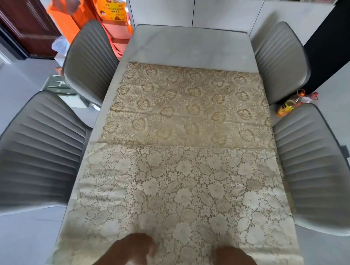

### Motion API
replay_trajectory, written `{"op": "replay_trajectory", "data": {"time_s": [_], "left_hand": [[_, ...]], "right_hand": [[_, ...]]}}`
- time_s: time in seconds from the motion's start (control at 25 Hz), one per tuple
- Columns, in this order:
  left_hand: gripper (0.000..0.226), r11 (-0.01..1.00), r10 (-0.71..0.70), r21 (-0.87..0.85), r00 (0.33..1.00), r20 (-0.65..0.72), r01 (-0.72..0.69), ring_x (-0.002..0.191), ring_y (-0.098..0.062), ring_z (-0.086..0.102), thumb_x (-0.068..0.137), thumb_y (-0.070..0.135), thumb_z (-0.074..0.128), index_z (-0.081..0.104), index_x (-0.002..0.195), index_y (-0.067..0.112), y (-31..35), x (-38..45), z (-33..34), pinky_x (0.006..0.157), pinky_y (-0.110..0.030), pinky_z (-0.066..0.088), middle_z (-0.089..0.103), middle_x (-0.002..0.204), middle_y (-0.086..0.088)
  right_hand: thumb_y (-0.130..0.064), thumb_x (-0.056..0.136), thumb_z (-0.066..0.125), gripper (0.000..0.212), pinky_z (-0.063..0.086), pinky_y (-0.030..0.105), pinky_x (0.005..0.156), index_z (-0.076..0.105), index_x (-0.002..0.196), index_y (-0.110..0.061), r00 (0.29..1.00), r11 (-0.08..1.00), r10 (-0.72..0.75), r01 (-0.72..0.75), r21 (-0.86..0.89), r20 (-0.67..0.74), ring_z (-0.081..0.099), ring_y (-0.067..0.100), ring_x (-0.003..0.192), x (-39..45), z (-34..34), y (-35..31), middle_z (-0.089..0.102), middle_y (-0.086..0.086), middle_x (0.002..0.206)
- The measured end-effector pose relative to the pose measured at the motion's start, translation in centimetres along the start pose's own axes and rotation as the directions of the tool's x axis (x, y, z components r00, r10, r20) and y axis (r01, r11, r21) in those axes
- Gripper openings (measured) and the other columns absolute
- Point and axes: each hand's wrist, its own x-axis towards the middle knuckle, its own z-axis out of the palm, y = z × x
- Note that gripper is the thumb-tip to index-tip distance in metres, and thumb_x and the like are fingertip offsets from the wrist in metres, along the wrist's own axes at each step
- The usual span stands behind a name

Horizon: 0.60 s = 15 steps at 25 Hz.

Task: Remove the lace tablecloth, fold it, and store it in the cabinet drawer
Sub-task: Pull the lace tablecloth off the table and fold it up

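At the far left a dark red-brown door (24, 17) stood against the wall, with orange bags and boxes (89, 12) heaped just beside it on the grey floor (14, 95). Two grey ribbed chairs lined the left side of the bench: the near left chair (35, 157) large in the foreground and the far left chair (88, 61) behind it, both drawn up close to the edge. The bench (190, 46) itself ran away from the viewer, its pale grey top bare only at the far end. The lace tablecloth (184, 173) lay flat on the rest of it, reaching to the near edge; its far part looked golden and denser, its near part paler with open floral lacework, and a straight edge crossed the cloth between the two. At the near edge the left hand (135, 249) rested on the cloth with its fingers curled down into the fabric, seemingly gathering it, and the right hand (234, 261) lay on the cloth a little apart from it, its fingers bent onto the lace; whether it truly gripped the cloth could not be told. Beyond the bench stood white cabinets (196, 10). On the right were the far right chair (281, 61) and near right chair (314, 170), with a yellow-labelled bottle (287, 107) on the floor between them.
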Motion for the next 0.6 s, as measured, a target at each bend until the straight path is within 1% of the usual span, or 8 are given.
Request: {"op": "replay_trajectory", "data": {"time_s": [0.04, 0.08, 0.16, 0.24, 0.32, 0.4, 0.48, 0.6], "left_hand": [[0.033, 0.995, -0.013, -0.101, 0.996, -0.084, 0.004, 0.109, -0.014, 0.057, 0.082, 0.024, 0.071, 0.063, 0.114, 0.026, -0.5, 0.0, -1.1, 0.094, -0.026, 0.044, 0.063, 0.123, 0.005], [0.030, 0.986, -0.042, -0.164, 0.978, -0.203, 0.009, 0.109, -0.010, 0.056, 0.085, 0.025, 0.068, 0.062, 0.114, 0.029, -1.0, 0.1, -2.8, 0.097, -0.025, 0.043, 0.062, 0.124, 0.008], [0.029, 0.974, -0.132, -0.226, 0.885, -0.446, 0.031, 0.113, -0.008, 0.055, 0.090, 0.016, 0.058, 0.059, 0.116, 0.028, -2.2, 0.8, -7.2, 0.102, -0.027, 0.044, 0.060, 0.127, 0.008], [0.041, 0.966, -0.209, -0.248, 0.782, -0.587, 0.071, 0.121, -0.013, 0.053, 0.089, 0.001, 0.051, 0.057, 0.122, 0.024, -3.4, 2.2, -12.5, 0.104, -0.030, 0.043, 0.056, 0.135, 0.005], [0.059, 0.970, -0.239, -0.195, 0.718, -0.654, 0.145, 0.128, -0.019, 0.046, 0.083, -0.005, 0.049, 0.049, 0.134, 0.023, -4.7, 4.2, -16.9, 0.104, -0.036, 0.041, 0.046, 0.144, 0.000], [0.069, 0.969, -0.224, -0.087, 0.679, -0.699, 0.229, 0.134, -0.025, 0.038, 0.080, -0.002, 0.054, 0.038, 0.142, 0.024, -6.2, 5.9, -19.6, 0.109, -0.043, 0.036, 0.035, 0.150, -0.004], [0.071, 0.962, -0.215, -0.039, 0.660, -0.720, 0.271, 0.137, -0.028, 0.035, 0.082, 0.006, 0.060, 0.032, 0.144, 0.024, -7.9, 7.5, -21.0, 0.112, -0.048, 0.030, 0.031, 0.152, -0.005], [0.069, 0.958, -0.179, 0.017, 0.648, -0.740, 0.285, 0.127, -0.028, 0.044, 0.087, 0.026, 0.065, 0.030, 0.145, 0.029, -9.7, 8.1, -21.6, 0.100, -0.047, 0.043, 0.034, 0.146, -0.005]], "right_hand": [[-0.014, 0.087, 0.059, 0.029, 0.048, 0.040, 0.101, 0.062, 0.115, -0.008, 0.999, 0.999, -0.031, 0.031, 0.034, -0.017, 0.059, 0.027, 0.117, -0.2, -1.4, 0.3, 0.063, 0.009, 0.122], [-0.013, 0.090, 0.053, 0.019, 0.051, 0.034, 0.091, 0.062, 0.106, -0.010, 0.992, 0.994, -0.038, 0.049, 0.096, -0.120, 0.062, 0.023, 0.108, -0.4, -3.2, 0.9, 0.065, 0.005, 0.111], [-0.012, 0.093, 0.047, 0.015, 0.046, 0.023, 0.074, 0.059, 0.099, -0.019, 0.901, 0.967, 0.070, 0.045, 0.252, -0.428, 0.063, 0.013, 0.093, -0.4, -7.7, 2.4, 0.064, -0.004, 0.096], [-0.012, 0.095, 0.047, 0.022, 0.050, 0.026, 0.078, 0.060, 0.110, -0.022, 0.738, 0.947, 0.179, 0.050, 0.318, -0.650, 0.064, 0.010, 0.092, 0.8, -12.6, 4.1, 0.068, -0.005, 0.106], [-0.006, 0.094, 0.045, 0.041, 0.052, 0.036, 0.091, 0.053, 0.131, -0.020, 0.630, 0.950, 0.222, 0.033, 0.312, -0.744, 0.062, 0.018, 0.107, 3.0, -16.6, 5.5, 0.062, 0.000, 0.129], [0.000, 0.089, 0.046, 0.060, 0.048, 0.043, 0.098, 0.038, 0.145, -0.019, 0.623, 0.964, 0.235, -0.048, 0.263, -0.746, 0.052, 0.027, 0.123, 5.0, -18.9, 6.6, 0.042, 0.004, 0.151], [0.001, 0.085, 0.053, 0.073, 0.047, 0.044, 0.096, 0.026, 0.149, -0.022, 0.653, 0.968, 0.240, -0.108, 0.226, -0.718, 0.045, 0.032, 0.129, 6.9, -20.0, 7.8, 0.026, 0.004, 0.159], [-0.009, 0.083, 0.067, 0.073, 0.054, 0.035, 0.074, 0.030, 0.143, -0.028, 0.713, 0.962, 0.213, -0.033, 0.271, -0.668, 0.058, 0.026, 0.104, 8.1, -20.9, 9.6, 0.033, 0.003, 0.147]]}}
